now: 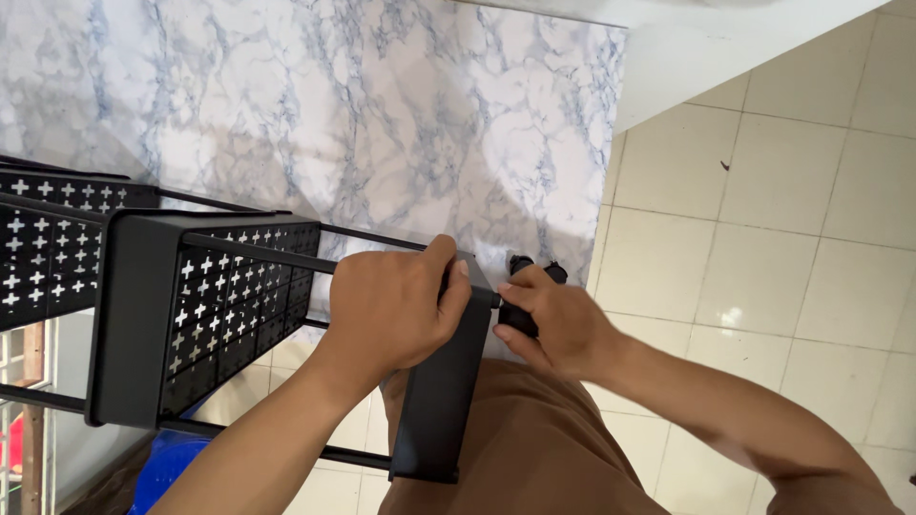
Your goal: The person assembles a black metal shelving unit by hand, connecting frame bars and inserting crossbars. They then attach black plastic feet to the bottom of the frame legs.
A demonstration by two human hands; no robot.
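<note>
A black metal rack [143, 324] with cross-shaped cutouts in its shelf walls lies on its side over my lap. My left hand [396, 310] grips the top of the rack's black end panel [439, 401]. My right hand [558, 324] is closed around a small black caster wheel [520, 319] held against the corner of that end panel. A second black wheel or fitting [534, 269] shows just behind my right fingers, partly hidden.
A wall [363, 105] with a blue-veined marble pattern stands right behind the rack. Cream floor tiles [763, 238] spread to the right. A blue object [162, 477] lies on the floor under the rack at lower left.
</note>
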